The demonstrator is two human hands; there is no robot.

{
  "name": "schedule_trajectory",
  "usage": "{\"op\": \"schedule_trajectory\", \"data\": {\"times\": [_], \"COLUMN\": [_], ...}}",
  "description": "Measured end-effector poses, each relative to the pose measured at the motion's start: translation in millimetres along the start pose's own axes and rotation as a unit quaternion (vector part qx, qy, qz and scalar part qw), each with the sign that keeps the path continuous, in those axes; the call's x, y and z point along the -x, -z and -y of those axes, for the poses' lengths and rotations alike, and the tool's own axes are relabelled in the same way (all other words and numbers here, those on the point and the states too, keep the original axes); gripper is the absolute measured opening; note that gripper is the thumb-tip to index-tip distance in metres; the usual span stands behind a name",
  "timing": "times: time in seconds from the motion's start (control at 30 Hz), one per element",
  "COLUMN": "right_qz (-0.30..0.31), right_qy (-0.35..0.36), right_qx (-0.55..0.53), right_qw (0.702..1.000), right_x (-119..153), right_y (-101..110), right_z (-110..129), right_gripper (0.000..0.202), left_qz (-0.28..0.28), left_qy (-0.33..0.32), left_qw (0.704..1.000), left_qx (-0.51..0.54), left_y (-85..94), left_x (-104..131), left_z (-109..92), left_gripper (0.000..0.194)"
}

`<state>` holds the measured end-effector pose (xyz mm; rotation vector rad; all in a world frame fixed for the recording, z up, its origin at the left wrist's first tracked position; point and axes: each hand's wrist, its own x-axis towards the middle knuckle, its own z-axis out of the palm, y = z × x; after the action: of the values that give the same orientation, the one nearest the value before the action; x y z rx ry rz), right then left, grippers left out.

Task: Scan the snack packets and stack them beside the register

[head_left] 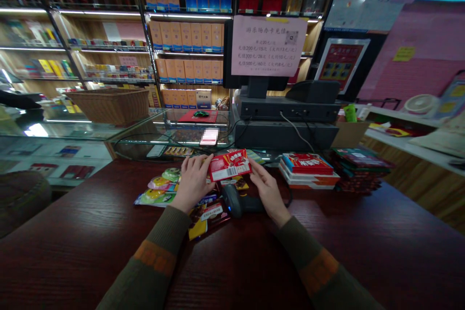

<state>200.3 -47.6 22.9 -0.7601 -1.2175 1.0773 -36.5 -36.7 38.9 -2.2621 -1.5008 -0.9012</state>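
Between my two hands is a red snack box (229, 164) with a white barcode panel facing me, raised over the counter. My left hand (194, 181) grips its left end, fingers over the top edge. At its right end, my right hand (267, 189) pinches the edge between thumb and fingers. Below the box a black barcode scanner (234, 201) lies on the counter, its blue light showing. Beside and partly under it are dark and yellow snack packets (207, 218). Colourful round-printed packets (160, 189) lie left of my left hand.
A stack of red and white boxes (308, 170) stands to the right, next to a pile of dark packets (359, 169). Behind are the register (286, 111) with a pink paper sign (269, 46), a wicker basket (112, 106) and a glass case (170, 123). Cables cross the counter's back.
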Motion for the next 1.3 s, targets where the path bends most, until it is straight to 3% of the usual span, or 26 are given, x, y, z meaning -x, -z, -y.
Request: {"op": "schedule_trajectory", "data": {"times": [0.17, 0.3, 0.47, 0.57, 0.77, 0.93, 1.1, 1.3], "right_qz": [0.024, 0.065, 0.159, 0.207, 0.272, 0.299, 0.301, 0.29], "right_qy": [0.001, 0.015, 0.081, 0.098, 0.074, 0.059, 0.084, 0.129], "right_qx": [0.01, 0.118, 0.333, 0.42, 0.503, 0.544, 0.553, 0.543], "right_qw": [1.0, 0.991, 0.926, 0.878, 0.817, 0.782, 0.773, 0.777], "right_x": [-0.8, -0.2, 5.1, 9.3, 15.3, 18.9, 22.0, 23.7], "right_y": [2.0, 12.5, 34.0, 47.1, 60.9, 56.3, 54.1, 49.5], "right_z": [-2.4, -4.4, 2.0, 10.8, 21.8, 21.4, 20.7, 27.5], "right_gripper": [0.053, 0.05, 0.047, 0.056, 0.082, 0.068, 0.052, 0.06], "left_qz": [-0.033, -0.047, -0.048, -0.05, -0.046, -0.044, -0.051, -0.048], "left_qy": [-0.014, 0.004, 0.024, 0.031, 0.032, 0.026, 0.025, 0.015], "left_qw": [0.999, 0.998, 0.997, 0.996, 0.996, 0.997, 0.996, 0.996], "left_qx": [-0.02, -0.04, -0.061, -0.068, -0.069, -0.063, -0.072, -0.068], "left_y": [-2.7, -3.2, -1.8, 0.1, 1.1, -4.3, -4.7, -0.8], "left_x": [1.3, 2.8, 5.1, 5.9, 7.3, 9.2, 9.6, 9.2], "left_z": [3.4, 8.9, 15.0, 17.7, 21.7, 26.0, 27.4, 23.8], "left_gripper": [0.076, 0.075, 0.073, 0.072, 0.072, 0.073, 0.073, 0.073]}}
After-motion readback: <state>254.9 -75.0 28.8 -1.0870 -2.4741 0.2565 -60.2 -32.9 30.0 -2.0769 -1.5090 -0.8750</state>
